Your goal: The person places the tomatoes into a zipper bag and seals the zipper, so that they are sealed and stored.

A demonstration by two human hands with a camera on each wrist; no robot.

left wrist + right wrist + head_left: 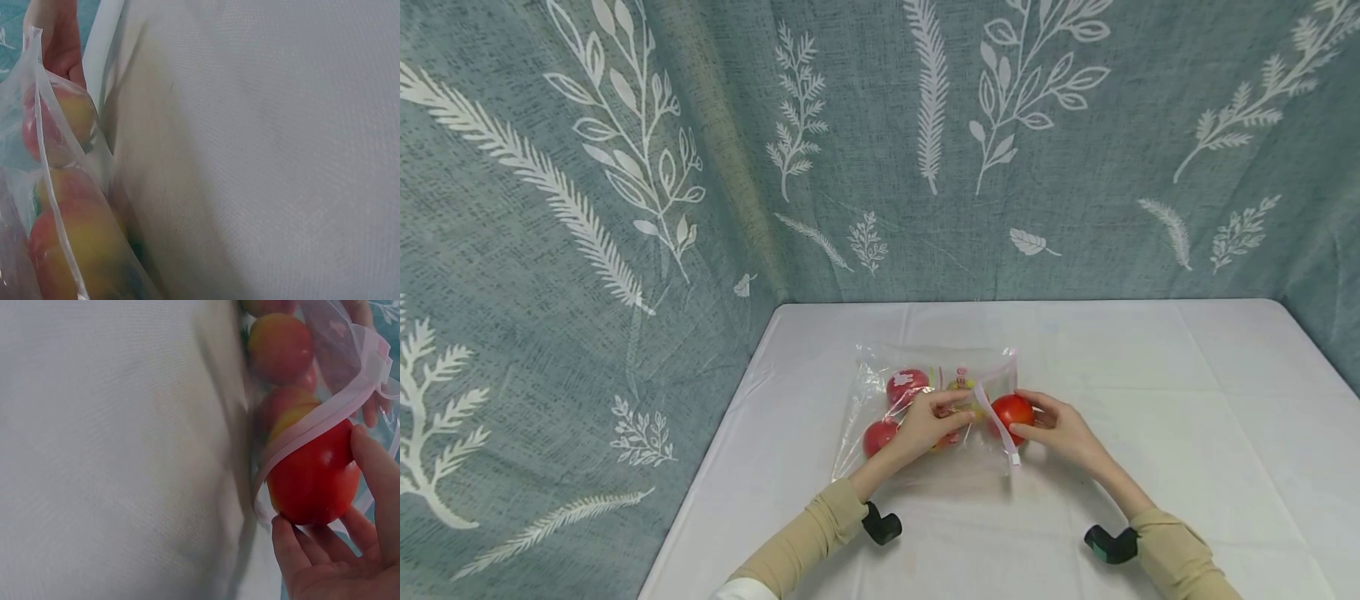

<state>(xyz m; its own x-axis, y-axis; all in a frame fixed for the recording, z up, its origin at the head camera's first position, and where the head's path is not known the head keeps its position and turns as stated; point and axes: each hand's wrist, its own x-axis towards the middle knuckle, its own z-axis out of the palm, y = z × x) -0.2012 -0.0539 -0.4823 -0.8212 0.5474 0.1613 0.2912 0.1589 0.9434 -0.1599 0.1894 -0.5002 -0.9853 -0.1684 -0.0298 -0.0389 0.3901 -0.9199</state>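
Note:
A clear zip bag (940, 475) with a pale pink closure strip (319, 425) lies with its mouth to the right. Inside it are several round red and red-and-yellow fruits (281, 347). My left hand (931, 423) lies over the bag near its mouth, thumb and fingers pinching the film. My right hand (1062, 427) holds a shiny red tomato (315, 475) right at the mouth, thumb and fingertips around it. Part of the tomato is behind the pink strip. In the left wrist view, fruits (75, 250) show through the film, with part of a hand above them.
A white cloth covers the table (1187, 400). Behind it and to the left hangs a blue-green curtain (880, 150) printed with white leaves. A black wrist camera (882, 525) sits at the left sleeve, and another camera (1111, 544) at the right sleeve.

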